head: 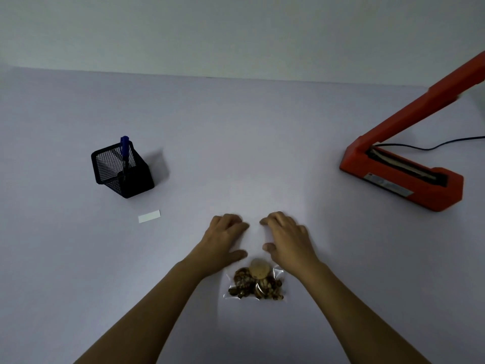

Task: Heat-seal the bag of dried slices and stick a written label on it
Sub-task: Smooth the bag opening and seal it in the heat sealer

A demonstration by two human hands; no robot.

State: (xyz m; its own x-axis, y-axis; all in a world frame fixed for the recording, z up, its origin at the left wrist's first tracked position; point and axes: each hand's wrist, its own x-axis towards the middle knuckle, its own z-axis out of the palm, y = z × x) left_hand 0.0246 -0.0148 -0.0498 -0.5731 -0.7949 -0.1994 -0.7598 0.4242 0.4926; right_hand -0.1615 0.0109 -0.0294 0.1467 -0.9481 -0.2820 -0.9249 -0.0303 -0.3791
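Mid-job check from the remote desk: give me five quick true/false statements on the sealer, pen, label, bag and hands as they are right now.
1. The heat sealer has its arm raised. True.
2. The blue pen lies flat on the table. False: it stands in the black mesh holder.
3. The blank label is stuck on the bag. False: it lies on the table, apart from the bag of dried slices.
4. The left hand and right hand rest over the bag's far end. True.
5. The bag sits inside the sealer. False: it lies near the person.
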